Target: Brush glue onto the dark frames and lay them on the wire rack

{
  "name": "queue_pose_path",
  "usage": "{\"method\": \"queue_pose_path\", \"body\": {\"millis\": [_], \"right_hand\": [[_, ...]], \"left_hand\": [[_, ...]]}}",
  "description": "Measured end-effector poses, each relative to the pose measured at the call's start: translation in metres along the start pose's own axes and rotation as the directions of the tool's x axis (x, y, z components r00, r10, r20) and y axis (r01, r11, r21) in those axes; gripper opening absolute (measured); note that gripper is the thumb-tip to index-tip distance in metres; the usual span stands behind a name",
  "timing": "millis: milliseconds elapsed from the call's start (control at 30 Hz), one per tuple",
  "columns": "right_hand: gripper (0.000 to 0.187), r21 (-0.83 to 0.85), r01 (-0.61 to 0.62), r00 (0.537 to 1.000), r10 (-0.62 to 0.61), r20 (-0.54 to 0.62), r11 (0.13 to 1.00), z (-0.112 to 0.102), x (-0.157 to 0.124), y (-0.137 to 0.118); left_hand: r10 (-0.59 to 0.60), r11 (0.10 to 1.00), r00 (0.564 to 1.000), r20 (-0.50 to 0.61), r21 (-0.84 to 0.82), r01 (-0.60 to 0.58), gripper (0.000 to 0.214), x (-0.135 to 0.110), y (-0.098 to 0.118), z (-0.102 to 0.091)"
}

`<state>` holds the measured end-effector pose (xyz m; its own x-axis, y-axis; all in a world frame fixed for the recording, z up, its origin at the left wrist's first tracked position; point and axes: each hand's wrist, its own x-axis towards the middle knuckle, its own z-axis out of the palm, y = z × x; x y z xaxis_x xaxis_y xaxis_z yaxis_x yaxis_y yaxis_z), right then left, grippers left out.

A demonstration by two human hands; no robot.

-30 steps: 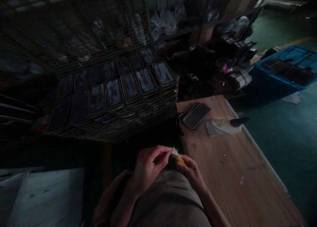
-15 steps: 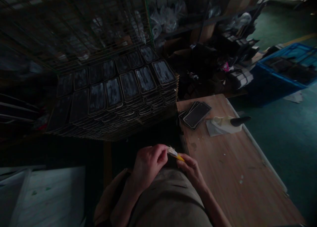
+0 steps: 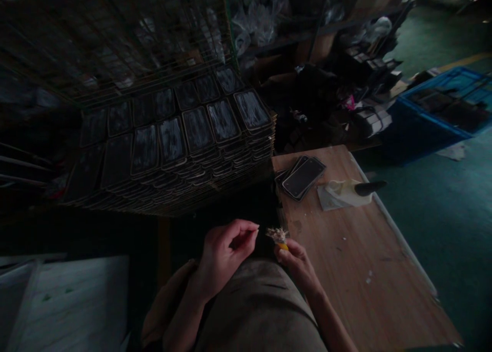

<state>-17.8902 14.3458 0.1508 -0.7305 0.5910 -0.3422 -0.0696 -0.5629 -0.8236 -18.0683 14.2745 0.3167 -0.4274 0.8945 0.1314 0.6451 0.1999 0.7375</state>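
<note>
In my right hand [image 3: 294,257] is a small paintbrush [image 3: 277,234] with a yellow handle, gripped between thumb and fingers. Its frayed, pale bristles point up and splay outward. My left hand [image 3: 230,252] is just to the left of the bristles, apart from them. Its thumb and index fingertip meet in a pinch; whether anything tiny is between them I cannot make out. Both hands are in front of my lap, beside the wooden table [image 3: 357,260]. Some dark, flat rectangular plates [image 3: 303,178] lie stacked at the table's far left corner.
Tall stacks of dark rectangular plates [image 3: 198,129] stand ahead by a wire mesh rack [image 3: 229,29]. A black-handled tool [image 3: 369,188] lies on a pale sheet [image 3: 330,198] on the table. At right is a blue crate [image 3: 426,121]; a white panel [image 3: 77,301] is at lower left.
My left hand has come away from the brush's bristles, moving left. The brush in my right hand has tipped more upright, and its bristles now spread wider.
</note>
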Motion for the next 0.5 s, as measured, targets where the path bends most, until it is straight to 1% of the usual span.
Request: {"method": "queue_pose_path", "body": {"millis": [100,200,333,500], "right_hand": [[0.025,0.016,-0.013,1.000,0.013,0.009,1.000,0.0003,0.0003,-0.0014],[0.025,0.000,-0.003,1.000,0.003,0.016,1.000,-0.0007,0.0007,-0.0005],[0.026,-0.013,-0.006,1.000,0.007,0.021,1.000,-0.0036,0.0018,0.0029],[0.026,-0.030,-0.010,1.000,0.010,0.008,1.000,-0.0063,0.0030,0.0053]], "left_hand": [[-0.006,0.999,0.999,0.049,-0.052,0.008,0.010,-0.0007,0.0034,0.0063],[-0.002,0.997,0.996,0.094,-0.082,0.010,0.011,0.0011,0.0043,0.0069],[0.005,0.997,0.995,0.104,-0.083,0.004,0.013,0.0027,0.0029,0.0079],[0.010,0.997,0.988,0.155,-0.083,0.003,0.015,0.0028,-0.0014,0.0111]]}}
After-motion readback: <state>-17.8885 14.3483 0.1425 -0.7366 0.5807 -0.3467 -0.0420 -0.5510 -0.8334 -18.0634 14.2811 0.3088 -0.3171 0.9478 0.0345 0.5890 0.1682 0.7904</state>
